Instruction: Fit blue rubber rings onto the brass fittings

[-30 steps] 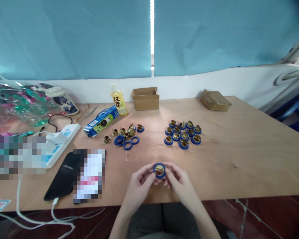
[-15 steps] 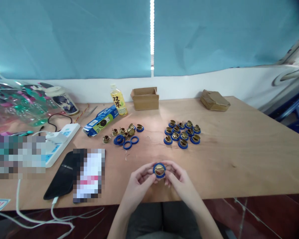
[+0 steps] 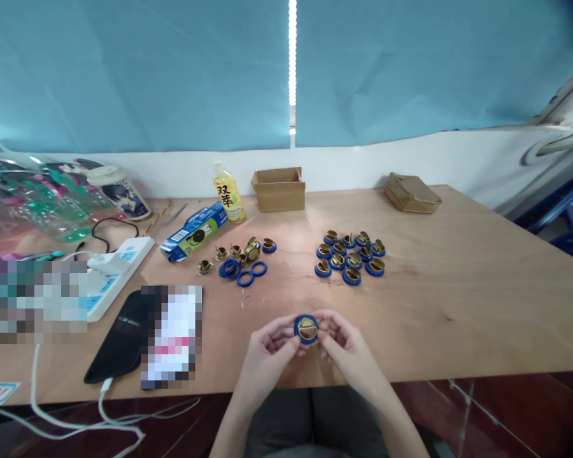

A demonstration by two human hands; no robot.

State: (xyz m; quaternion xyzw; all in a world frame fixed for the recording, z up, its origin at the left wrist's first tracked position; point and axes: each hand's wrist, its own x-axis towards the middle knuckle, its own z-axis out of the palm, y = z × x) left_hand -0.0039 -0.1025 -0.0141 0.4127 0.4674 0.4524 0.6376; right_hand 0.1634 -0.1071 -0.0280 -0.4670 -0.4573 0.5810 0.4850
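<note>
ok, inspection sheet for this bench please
Surface: wooden table, bare at right.
Job's things: brass part in blue ring; finished group; loose rings and brass parts.
Clutter: drink bottle, blue carton, open cardboard box, flat packet, phone.
Grippers: left hand and right hand both pinch the ringed part.
Cables: power strip, white leads hanging off the edge.
Surroundings: blue curtain.

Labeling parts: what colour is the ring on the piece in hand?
Blue ring around a brass-coloured centre, head view.
</note>
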